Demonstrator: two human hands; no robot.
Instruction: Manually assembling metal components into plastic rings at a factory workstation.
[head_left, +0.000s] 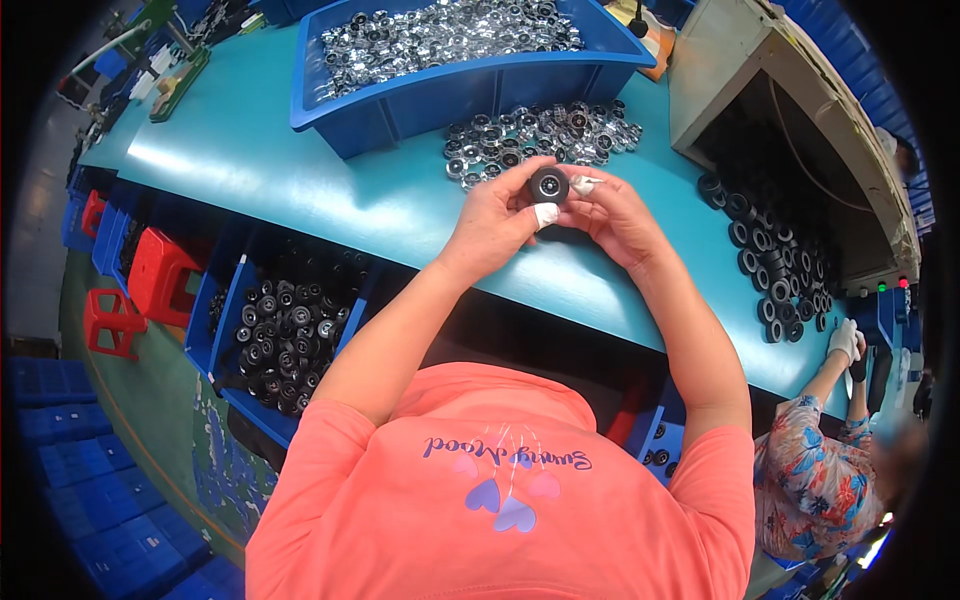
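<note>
A small toy wheel [549, 186], with a black tyre and a dark hub with a shiny ring, is held up over the table. My left hand [490, 222] grips it from the left, its thumb wrapped in white tape. On the other side my right hand [617, 218] closes round it with bent fingers, a fingertip also wrapped in white. Just beyond my hands lies a loose pile of shiny clear-and-black wheel hubs [560, 135] on the turquoise tabletop [390, 215].
A blue bin [430, 98] full of shiny hubs stands behind the pile. Loose black tyres [775, 265] lie right, beside a beige machine housing [720, 75]. Finished-looking wheels [285, 335] fill a lower-left bin. Red stools [160, 275] stand left; a co-worker's gloved hand [846, 340] is far right.
</note>
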